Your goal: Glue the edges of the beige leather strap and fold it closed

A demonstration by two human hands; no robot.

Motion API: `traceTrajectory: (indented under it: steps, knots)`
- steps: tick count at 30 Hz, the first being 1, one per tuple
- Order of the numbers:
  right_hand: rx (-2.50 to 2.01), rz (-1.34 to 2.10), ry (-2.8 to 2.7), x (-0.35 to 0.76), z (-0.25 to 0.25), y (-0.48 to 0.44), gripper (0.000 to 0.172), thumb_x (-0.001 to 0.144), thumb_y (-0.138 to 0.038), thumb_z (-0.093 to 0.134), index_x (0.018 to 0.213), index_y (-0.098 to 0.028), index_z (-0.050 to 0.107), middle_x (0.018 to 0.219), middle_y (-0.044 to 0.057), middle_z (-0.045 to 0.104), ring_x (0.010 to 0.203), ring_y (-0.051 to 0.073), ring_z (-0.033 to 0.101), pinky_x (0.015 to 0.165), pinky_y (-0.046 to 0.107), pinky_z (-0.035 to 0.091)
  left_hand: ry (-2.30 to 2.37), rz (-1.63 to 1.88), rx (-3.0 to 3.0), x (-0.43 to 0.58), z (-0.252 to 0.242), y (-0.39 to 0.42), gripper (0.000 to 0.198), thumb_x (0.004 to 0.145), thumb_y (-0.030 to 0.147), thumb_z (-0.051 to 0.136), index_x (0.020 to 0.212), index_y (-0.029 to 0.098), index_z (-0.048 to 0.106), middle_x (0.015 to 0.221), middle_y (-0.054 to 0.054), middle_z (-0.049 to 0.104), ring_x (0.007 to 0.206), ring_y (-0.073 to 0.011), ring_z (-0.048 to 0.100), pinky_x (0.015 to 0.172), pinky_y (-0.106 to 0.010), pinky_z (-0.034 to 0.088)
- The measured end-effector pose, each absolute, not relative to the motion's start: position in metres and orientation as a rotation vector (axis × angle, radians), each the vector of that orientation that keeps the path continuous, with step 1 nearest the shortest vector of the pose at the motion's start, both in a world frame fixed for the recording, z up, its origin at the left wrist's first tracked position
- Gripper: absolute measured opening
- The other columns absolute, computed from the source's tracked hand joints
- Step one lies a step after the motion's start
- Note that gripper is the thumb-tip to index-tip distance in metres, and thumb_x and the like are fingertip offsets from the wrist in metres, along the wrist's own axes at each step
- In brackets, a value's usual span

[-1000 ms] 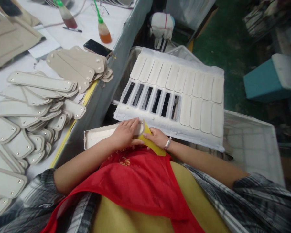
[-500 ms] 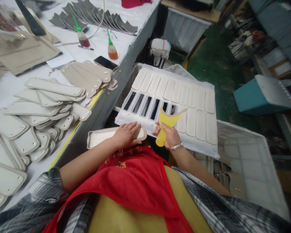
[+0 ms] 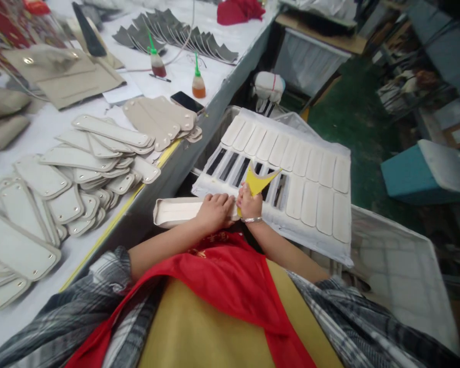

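Note:
My right hand (image 3: 250,203) is closed around the handle of a yellow scraper-like tool (image 3: 259,180) with a curved, two-pointed end tilted up. The tool's lower end is beside the right end of a long, pale, shallow box-shaped piece (image 3: 178,211) at my waist. Over the right part of that piece lies my left hand (image 3: 216,210), its fingers bent across the top and holding it; the thumb side is partly hidden. Just beyond both hands is a white panel (image 3: 222,187) bearing rows of pale rounded strips (image 3: 302,161), with dark slots showing at its left.
To the left, a table holds piled pale straps with rivets (image 3: 80,156), beige pieces (image 3: 153,120), a phone (image 3: 186,101) and two green-tipped bottles (image 3: 198,84). A white crate (image 3: 398,255) stands at the lower right; a teal box (image 3: 402,171) is farther right.
My right hand has moved left with the yellow tool, to the right end of the long piece. My left hand stays on the piece. The whole view has shifted rightward in the picture.

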State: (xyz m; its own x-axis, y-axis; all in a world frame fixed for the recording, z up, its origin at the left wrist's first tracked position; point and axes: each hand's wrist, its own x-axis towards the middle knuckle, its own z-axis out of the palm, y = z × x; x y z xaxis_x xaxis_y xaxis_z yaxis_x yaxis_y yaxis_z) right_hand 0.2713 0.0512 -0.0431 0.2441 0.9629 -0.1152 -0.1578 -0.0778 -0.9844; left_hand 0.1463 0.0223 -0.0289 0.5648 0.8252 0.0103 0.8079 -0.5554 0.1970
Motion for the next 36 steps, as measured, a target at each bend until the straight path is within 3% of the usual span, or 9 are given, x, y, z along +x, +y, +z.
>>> traceTrajectory:
  steps: [4, 7, 11, 15, 20, 26, 31, 36]
  knots:
    - [-1.347, 1.289, -1.096, 0.280, -0.018, 0.054, 0.051, 0.075, -0.071, 0.044, 0.076, -0.020, 0.049, 0.048, -0.004, 0.048, 0.037, 0.009, 0.045, 0.039, 0.023, 0.042, 1.432, 0.180, 2.588, 0.152, -0.025, 0.014, 0.073, 0.069, 0.050, 0.066, 0.127, 0.012, 0.044, 0.116, -0.014, 0.054, 0.104, -0.0288, 0.050, 0.088, -0.041, 0.034]
    - [-1.511, 1.300, -1.372, 0.293, 0.003, 0.061, 0.053, 0.072, -0.067, 0.054, 0.088, -0.017, 0.056, 0.067, 0.004, 0.063, 0.055, 0.017, 0.061, 0.051, 0.028, 0.051, 1.407, 0.285, 2.591, 0.131, -0.023, 0.006, 0.081, 0.068, 0.054, 0.066, 0.131, 0.009, 0.039, 0.125, -0.017, 0.051, 0.115, -0.0309, 0.045, 0.099, -0.046, 0.028]
    - [-1.305, 1.368, -2.085, 0.291, 0.021, 0.083, 0.047, 0.074, -0.054, 0.060, 0.104, -0.018, 0.056, 0.092, 0.008, 0.067, 0.073, 0.022, 0.064, 0.062, 0.032, 0.052, 1.625, 0.722, 2.314, 0.055, -0.021, -0.018, 0.063, 0.085, 0.051, 0.047, 0.133, 0.012, 0.038, 0.139, -0.015, 0.041, 0.129, -0.0264, 0.034, 0.110, -0.047, 0.016]
    - [-1.002, 1.199, -2.833, 0.253, 0.029, 0.110, 0.040, 0.083, -0.036, 0.052, 0.118, -0.017, 0.051, 0.105, 0.009, 0.064, 0.091, 0.023, 0.062, 0.078, 0.031, 0.047, 1.797, 1.154, 1.431, -0.016, -0.042, -0.030, 0.047, 0.091, 0.042, 0.033, 0.130, 0.016, 0.045, 0.136, -0.011, 0.045, 0.127, -0.0215, 0.039, 0.108, -0.042, 0.027]
    - [-1.126, 0.724, -3.263, 0.183, 0.025, 0.130, 0.030, 0.092, -0.027, 0.035, 0.106, -0.016, 0.059, 0.099, 0.011, 0.066, 0.086, 0.022, 0.062, 0.071, 0.028, 0.041, 1.247, 1.273, 0.911, -0.019, -0.069, -0.022, 0.050, 0.087, 0.047, 0.044, 0.119, 0.011, 0.054, 0.124, -0.014, 0.056, 0.114, -0.0243, 0.051, 0.100, -0.037, 0.037]
    - [-0.936, 0.152, -3.146, 0.113, 0.004, 0.128, 0.054, 0.095, -0.047, 0.023, 0.085, -0.015, 0.064, 0.087, 0.013, 0.067, 0.081, 0.024, 0.061, 0.068, 0.032, 0.033, 1.078, 1.148, 0.843, -0.011, -0.067, -0.015, 0.047, 0.078, 0.044, 0.060, 0.114, 0.014, 0.058, 0.110, -0.009, 0.062, 0.096, -0.0207, 0.057, 0.085, -0.030, 0.042]
    - [-0.332, 0.145, -3.247, 0.086, -0.011, 0.135, 0.056, 0.095, -0.048, 0.022, 0.082, -0.015, 0.066, 0.081, 0.010, 0.067, 0.077, 0.020, 0.059, 0.067, 0.032, 0.027, 0.915, 1.182, 0.631, -0.022, -0.072, -0.011, 0.053, 0.067, 0.035, 0.072, 0.113, 0.014, 0.059, 0.100, -0.008, 0.064, 0.088, -0.0200, 0.058, 0.080, -0.030, 0.043]
    - [-0.005, 0.143, -3.254, 0.070, -0.018, 0.143, 0.057, 0.096, -0.046, 0.021, 0.080, -0.014, 0.065, 0.078, 0.010, 0.068, 0.071, 0.019, 0.058, 0.064, 0.032, 0.024, 1.009, 1.246, 0.595, -0.031, -0.078, -0.016, 0.053, 0.061, 0.032, 0.076, 0.108, 0.014, 0.060, 0.097, -0.007, 0.064, 0.087, -0.0193, 0.058, 0.080, -0.029, 0.042]
